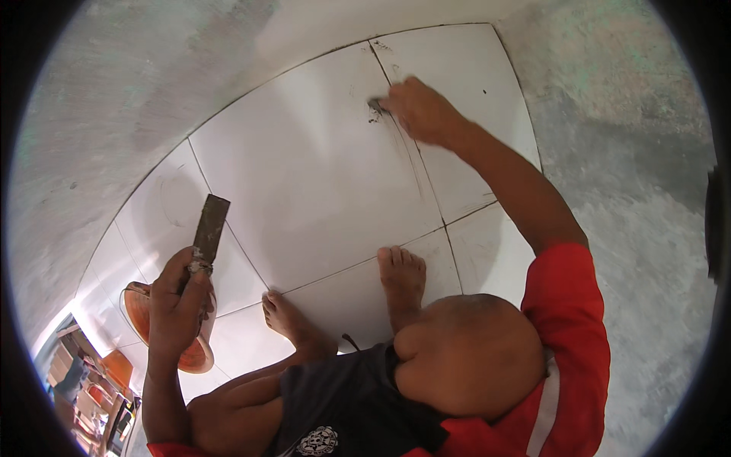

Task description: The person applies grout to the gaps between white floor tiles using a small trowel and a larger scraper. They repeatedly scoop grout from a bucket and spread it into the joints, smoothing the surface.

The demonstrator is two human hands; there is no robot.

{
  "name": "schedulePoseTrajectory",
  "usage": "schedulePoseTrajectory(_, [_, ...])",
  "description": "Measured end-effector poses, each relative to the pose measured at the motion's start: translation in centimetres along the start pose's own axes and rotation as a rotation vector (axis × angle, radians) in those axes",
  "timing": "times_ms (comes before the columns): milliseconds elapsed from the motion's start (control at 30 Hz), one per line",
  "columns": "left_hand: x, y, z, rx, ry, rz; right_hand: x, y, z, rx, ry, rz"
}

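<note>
My left hand [177, 301] is closed round the lower end of a scraper [212, 225], whose flat grey rectangular blade points up and is smeared with residue. Just behind that hand sits a round bowl [196, 358] with an orange-brown inside; whether my fingers also touch it I cannot tell. Far forward, my right hand [417, 107] reaches down to a dark joint between white floor tiles [304, 167]. Its fingers are bent together at a small dark grey piece [377, 105], too blurred to name. Dark crumbs and smears mark the tile around it.
A grey plastered wall [137, 99] rises beyond the tiles, and another wall [640, 228] stands on the right. My bare feet [402, 278] are on the tiles near the joints. Wooden furniture and mixed items [91, 388] show at the lower left.
</note>
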State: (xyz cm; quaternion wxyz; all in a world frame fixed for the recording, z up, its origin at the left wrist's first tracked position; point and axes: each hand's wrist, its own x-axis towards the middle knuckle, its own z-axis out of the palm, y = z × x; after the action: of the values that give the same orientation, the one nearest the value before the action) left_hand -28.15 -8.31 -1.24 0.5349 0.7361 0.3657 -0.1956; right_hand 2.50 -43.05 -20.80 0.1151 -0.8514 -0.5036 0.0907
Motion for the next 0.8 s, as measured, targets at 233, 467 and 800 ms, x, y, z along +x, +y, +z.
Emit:
schedulePoseTrajectory(233, [0.9,-0.4,-0.4,0.022,-0.047,0.108,-15.8,-8.3,-2.6,0.22,-0.182,0.115])
schedulePoseTrajectory(467, [1.4,0.6,0.1,0.034,-0.078,0.131,-15.2,-10.8,0.1,0.09,0.024,0.332])
schedulePoseTrajectory(800, [0.5,-0.7,-0.5,0.031,-0.032,0.091,-12.4,7.1,-2.8,-0.269,0.471,0.642])
